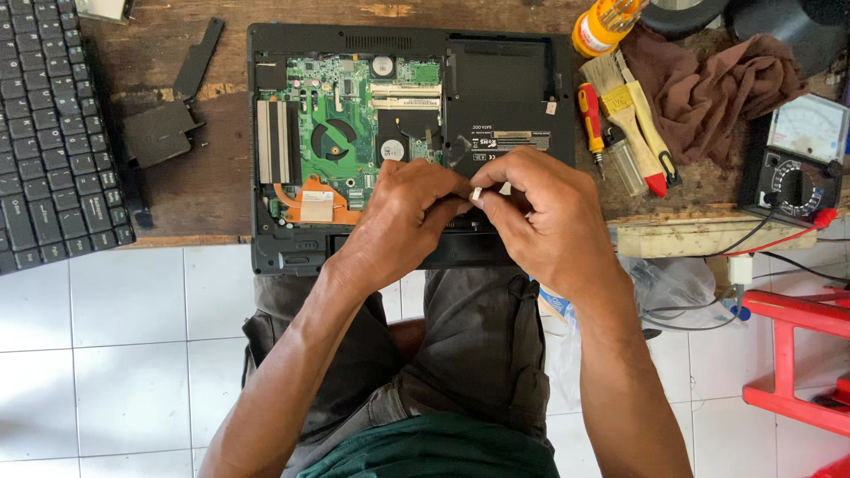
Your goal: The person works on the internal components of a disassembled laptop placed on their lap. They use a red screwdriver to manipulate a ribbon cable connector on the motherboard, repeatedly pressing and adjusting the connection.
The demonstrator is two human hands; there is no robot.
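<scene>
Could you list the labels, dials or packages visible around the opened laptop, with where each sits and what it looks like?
Drive bay label: pale strip on the black laptop underside, just above the hands.
Small white sticker: bay's right edge.
Meter dial face: pale panel, far right on the bench.
Yellow bottle: white band label, top centre-right.
Small pale piece: pinched between both hands' fingers.
</scene>
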